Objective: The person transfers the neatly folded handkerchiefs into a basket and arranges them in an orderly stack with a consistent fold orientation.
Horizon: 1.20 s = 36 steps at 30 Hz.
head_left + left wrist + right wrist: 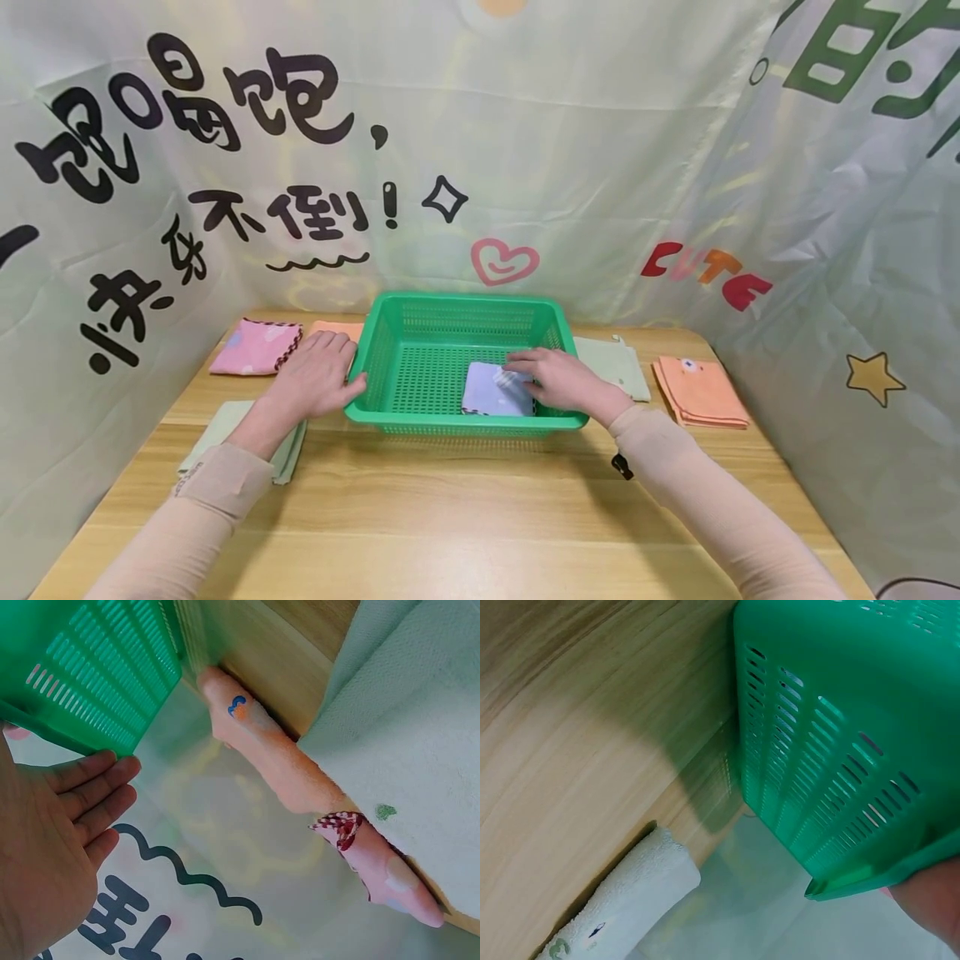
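A green plastic basket (465, 421) with slotted walls stands on the table. Inside it, toward the front right, lies a folded purple towel (495, 390) with a dark-edged border. My right hand (562, 382) reaches over the basket's right rim, its fingers over the towel's right part; the right wrist view shows only a piece of this hand (934, 900) by the rim. My left hand (315, 375) is at the basket's left side, thumb near the rim. In the left wrist view, the left hand's fingers (105, 799) are extended beside the basket's outer wall.
Left of the basket lie a folded pink towel (251, 348), an orange towel (337, 328) partly behind the left hand, and a pale green towel (288, 454) under the left forearm. To the right are another pale green towel (615, 367) and an orange towel (701, 392). Printed curtains surround the table.
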### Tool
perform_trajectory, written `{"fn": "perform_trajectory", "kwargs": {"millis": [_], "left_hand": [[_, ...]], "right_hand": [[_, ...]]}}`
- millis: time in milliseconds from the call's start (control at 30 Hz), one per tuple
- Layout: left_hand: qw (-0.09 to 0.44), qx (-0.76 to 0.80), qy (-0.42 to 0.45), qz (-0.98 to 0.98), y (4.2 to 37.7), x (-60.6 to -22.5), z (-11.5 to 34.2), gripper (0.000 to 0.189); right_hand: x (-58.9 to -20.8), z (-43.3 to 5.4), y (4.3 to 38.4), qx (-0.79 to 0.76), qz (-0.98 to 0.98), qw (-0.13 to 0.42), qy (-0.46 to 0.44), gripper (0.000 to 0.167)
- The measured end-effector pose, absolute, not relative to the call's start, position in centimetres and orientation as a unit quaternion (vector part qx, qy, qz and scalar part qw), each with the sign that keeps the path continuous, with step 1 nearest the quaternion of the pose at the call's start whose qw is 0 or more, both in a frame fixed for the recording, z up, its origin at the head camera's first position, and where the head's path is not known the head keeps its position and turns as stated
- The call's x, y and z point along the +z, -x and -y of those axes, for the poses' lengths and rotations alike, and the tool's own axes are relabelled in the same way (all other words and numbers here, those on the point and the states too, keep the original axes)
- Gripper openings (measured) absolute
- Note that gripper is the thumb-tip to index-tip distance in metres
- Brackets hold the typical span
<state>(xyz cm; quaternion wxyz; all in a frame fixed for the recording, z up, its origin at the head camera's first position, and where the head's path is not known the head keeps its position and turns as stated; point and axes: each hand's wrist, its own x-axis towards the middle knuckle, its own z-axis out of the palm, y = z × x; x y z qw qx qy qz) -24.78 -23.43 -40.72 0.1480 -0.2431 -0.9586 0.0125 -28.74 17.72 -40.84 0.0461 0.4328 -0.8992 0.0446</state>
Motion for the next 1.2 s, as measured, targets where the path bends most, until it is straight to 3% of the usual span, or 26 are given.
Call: {"fn": "perform_trajectory", "kwargs": {"millis": [1200], "left_hand": [[0.161,0.007,0.255,0.953,24.9,-41.0,23.5,0.043]], "right_hand": [[-40.4,-19.9,26.8,0.227,0.892,0.141,-0.363,0.050]]}}
